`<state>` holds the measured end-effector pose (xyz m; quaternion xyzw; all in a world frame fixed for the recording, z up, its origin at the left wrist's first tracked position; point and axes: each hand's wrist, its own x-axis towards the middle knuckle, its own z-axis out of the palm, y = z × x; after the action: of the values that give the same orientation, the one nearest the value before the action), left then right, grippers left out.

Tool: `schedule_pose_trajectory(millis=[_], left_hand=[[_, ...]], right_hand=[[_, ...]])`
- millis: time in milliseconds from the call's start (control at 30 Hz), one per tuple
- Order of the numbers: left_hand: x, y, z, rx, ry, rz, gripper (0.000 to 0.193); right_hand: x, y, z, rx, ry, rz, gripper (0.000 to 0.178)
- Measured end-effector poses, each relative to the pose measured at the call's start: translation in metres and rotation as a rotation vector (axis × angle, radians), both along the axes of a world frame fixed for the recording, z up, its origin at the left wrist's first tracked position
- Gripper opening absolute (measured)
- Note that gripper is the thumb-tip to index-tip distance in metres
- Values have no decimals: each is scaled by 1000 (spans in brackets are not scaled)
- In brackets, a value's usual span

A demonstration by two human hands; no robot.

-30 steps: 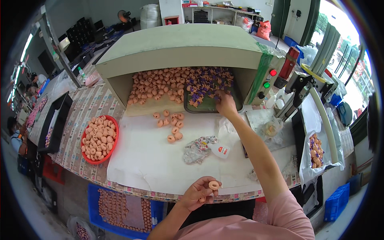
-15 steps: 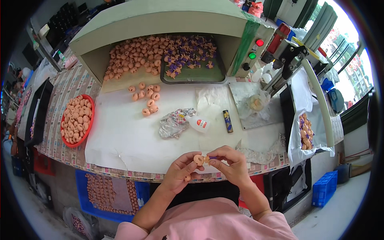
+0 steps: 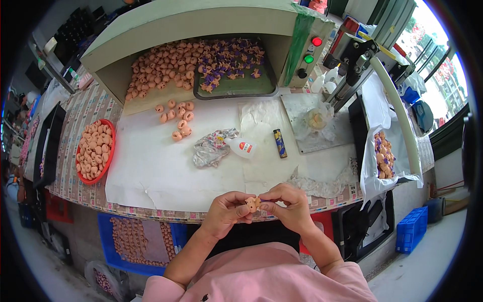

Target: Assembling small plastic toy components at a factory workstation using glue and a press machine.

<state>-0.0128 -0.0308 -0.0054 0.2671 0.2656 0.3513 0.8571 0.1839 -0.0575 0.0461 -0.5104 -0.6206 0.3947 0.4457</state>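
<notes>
Close to the table's front edge, my left hand (image 3: 226, 214) pinches a peach-coloured hollow doll head (image 3: 250, 203) between thumb and fingers. From the other side my right hand (image 3: 292, 205) grips a small purple-and-peach doll body (image 3: 259, 202), mostly covered by its fingers. Head and body touch each other, though how deeply they fit cannot be seen. Beyond my hands lie a white squeeze bottle (image 3: 242, 148), a crumpled foil wrapper (image 3: 211, 147) and a dark blue and yellow tube (image 3: 279, 143).
Loose heads (image 3: 181, 115) lie before a cabinet (image 3: 191, 25) holding more heads and a tray (image 3: 236, 93) of bodies. A red basket (image 3: 112, 146) of heads stands left. At right are a metal press (image 3: 352, 85) and a lined box (image 3: 370, 173) with assembled pieces.
The doll head and the body have come together between my fingers, where a small gap showed before. The head has turned, hiding its opening. My view has shifted slightly.
</notes>
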Motion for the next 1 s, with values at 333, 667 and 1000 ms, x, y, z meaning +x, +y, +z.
schedule_pose_trajectory(millis=[333,667,1000], left_hand=[[8,-7,13,0,-4,3,30],[12,-11,18,-110,-20,-97,27],[20,-8,34,-17,-23,-174,26]], right_hand=[[3,-12,-5,-68,228,-59,22],[15,-23,-13,-7,256,11,19],[27,-27,5,42,190,51,22]])
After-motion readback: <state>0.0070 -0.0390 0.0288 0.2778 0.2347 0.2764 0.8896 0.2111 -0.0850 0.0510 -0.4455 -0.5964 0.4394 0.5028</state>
